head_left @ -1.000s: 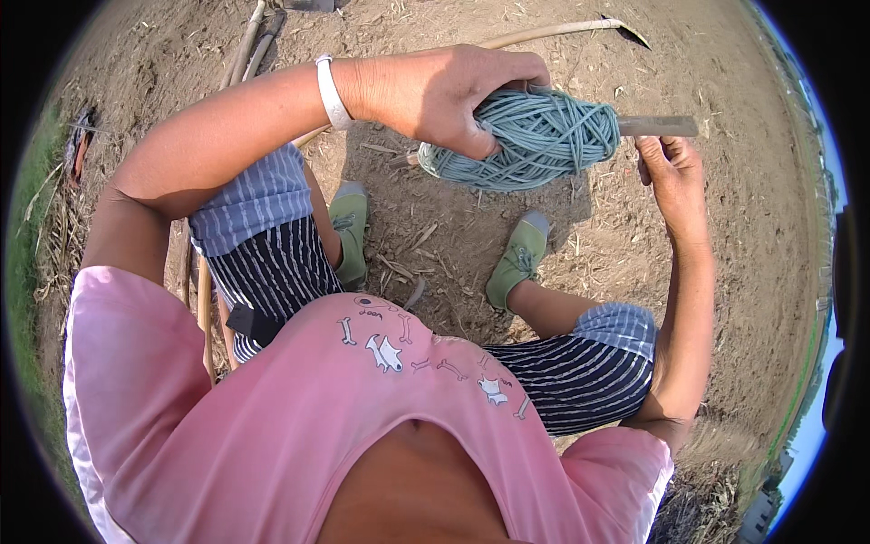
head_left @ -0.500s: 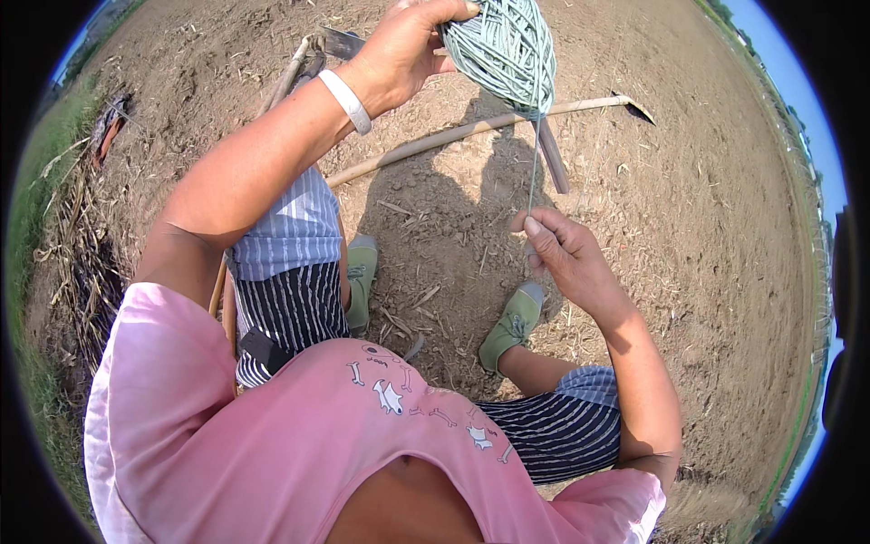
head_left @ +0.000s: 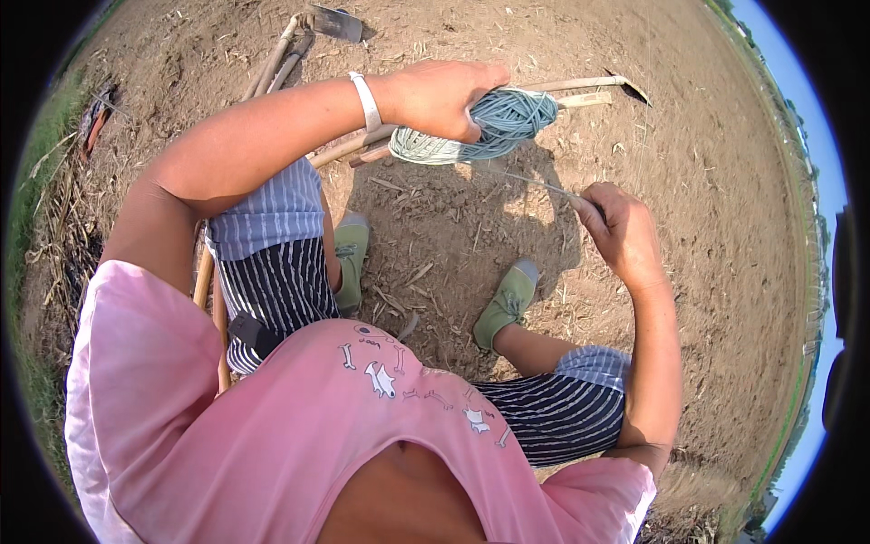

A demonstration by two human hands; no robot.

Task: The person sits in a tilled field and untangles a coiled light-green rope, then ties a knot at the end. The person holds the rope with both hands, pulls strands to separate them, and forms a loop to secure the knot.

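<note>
The blue-green cord bundle [head_left: 512,121], wound around a wooden stick [head_left: 587,100], is held above the soil [head_left: 426,213], the person's left hand [head_left: 444,98] gripping it. A thin strand [head_left: 533,179] stretches from it to the right hand [head_left: 623,231], which pinches it. Beyond the bundle lies a long-handled tool [head_left: 584,83]; nearer, green shoes [head_left: 507,304] rest on the soil.

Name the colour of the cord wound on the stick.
The cord is dusty blue-green, paler where sunlit; the head view shows it best.

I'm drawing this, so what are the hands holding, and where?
The left hand grips the oblong blue-green cord bundle around its middle; the right hand pinches its thin pale strand, apart from the bundle.
</note>
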